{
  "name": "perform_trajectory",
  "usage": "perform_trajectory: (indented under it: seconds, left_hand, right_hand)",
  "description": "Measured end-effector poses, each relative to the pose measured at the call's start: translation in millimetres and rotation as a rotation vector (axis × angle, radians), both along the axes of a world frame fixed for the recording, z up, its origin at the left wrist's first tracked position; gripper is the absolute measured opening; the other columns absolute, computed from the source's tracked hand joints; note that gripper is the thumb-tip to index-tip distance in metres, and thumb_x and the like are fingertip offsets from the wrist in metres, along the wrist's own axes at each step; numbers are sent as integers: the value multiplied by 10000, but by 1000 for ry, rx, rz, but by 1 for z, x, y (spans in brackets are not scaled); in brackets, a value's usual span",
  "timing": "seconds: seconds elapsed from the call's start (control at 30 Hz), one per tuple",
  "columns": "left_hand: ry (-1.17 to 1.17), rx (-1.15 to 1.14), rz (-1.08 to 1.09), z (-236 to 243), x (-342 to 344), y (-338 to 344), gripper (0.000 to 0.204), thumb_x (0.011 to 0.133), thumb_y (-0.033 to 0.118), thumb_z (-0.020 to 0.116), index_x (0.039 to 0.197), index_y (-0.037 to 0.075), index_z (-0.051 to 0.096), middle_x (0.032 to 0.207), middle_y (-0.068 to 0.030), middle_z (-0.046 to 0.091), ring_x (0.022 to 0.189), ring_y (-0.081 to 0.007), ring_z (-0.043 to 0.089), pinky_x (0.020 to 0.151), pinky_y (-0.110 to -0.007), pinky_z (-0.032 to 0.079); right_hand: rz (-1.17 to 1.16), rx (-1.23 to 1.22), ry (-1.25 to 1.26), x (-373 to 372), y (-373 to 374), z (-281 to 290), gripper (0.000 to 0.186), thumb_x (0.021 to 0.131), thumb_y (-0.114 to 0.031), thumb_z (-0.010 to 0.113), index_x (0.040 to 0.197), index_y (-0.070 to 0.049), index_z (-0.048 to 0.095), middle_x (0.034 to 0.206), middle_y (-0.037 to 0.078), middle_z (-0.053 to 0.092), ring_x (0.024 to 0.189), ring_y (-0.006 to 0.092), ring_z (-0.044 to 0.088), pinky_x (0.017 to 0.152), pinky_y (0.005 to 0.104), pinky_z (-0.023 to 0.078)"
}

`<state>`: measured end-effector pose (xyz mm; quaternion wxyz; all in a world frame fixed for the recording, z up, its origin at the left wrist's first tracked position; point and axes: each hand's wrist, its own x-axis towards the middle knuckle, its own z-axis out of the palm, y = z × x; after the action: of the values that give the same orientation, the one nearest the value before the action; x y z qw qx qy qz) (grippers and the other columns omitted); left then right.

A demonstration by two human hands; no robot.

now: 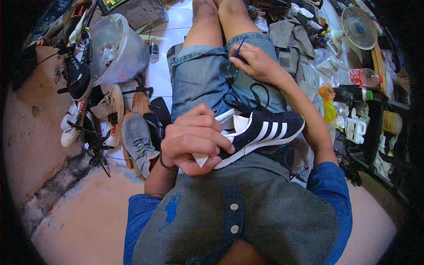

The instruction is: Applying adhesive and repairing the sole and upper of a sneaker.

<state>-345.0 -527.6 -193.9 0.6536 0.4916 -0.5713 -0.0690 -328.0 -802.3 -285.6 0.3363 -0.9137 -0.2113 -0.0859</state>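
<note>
A black shoe (289, 125) with white side stripes and a white sole lies sideways across my lap, close to my belly. Around its left end my left hand (194, 141) is closed, with the thumb and fingers gripping it. A small white pointed piece (201, 159) shows under those fingers; I cannot tell if it belongs to the shoe. Dark laces (260, 90) trail loose over my thigh. Farther off, my right hand (258, 64) pinches a thin blue stick (240, 46), like a brush handle. Its lower end points into a small round dark container (229, 69) on my thighs; the tip is hidden.
On the left, a translucent plastic tub (117, 48) stands beside a small jar (153, 52), a grey knit shoe (140, 141) and several other shoes. At right are a fan (358, 27), grey cloths (291, 39), a yellow bottle (328, 104), a white jug (355, 130) and a clear bottle (364, 78).
</note>
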Motion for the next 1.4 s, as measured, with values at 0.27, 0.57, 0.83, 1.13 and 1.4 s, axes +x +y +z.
perform_trajectory:
  seconds: [0.27, 0.57, 0.83, 1.13, 1.4]
  left_hand:
    - [17, -74, 5, -4, 1, -2, 153, 684, 21, 709, 781, 67, 600, 763, -88, 714, 617, -236, 590, 628, -356, 392]
    - [16, -56, 15, -3, 0, -2, 186, 703, 14, 707, 835, 69, 588, 766, -90, 715, 621, -234, 595, 626, -360, 396]
    - [34, -29, 28, -4, 2, -1, 175, 704, 20, 715, 812, 72, 588, 782, -86, 722, 614, -231, 586, 630, -363, 403]
    - [22, -10, 36, -5, 4, -1, 159, 707, 18, 704, 804, 80, 594, 779, -87, 723, 610, -230, 577, 634, -359, 405]
    - [84, -56, 96, -14, 5, -5, 168, 732, 25, 687, 864, 63, 591, 762, -109, 718, 592, -205, 552, 638, -354, 409]
  right_hand:
    - [74, -89, -31, 4, -1, -7, 171, 906, -168, 664, 931, -2, 632, 911, 124, 598, 926, 328, 560, 835, 417, 460]
    - [88, -190, -14, 0, 2, -7, 238, 895, -218, 666, 912, 10, 602, 930, 147, 573, 946, 348, 555, 855, 426, 465]
    - [44, -68, -93, 0, 4, 21, 197, 909, -167, 662, 920, 20, 604, 862, 150, 551, 872, 348, 569, 785, 406, 471]
    - [-9, 10, -51, 7, -2, 26, 232, 914, -229, 691, 908, -6, 625, 786, 160, 621, 692, 336, 601, 652, 387, 492]
    - [-162, 56, -84, 2, -6, 25, 287, 890, -245, 728, 809, 14, 634, 661, 136, 581, 574, 202, 544, 566, 338, 449]
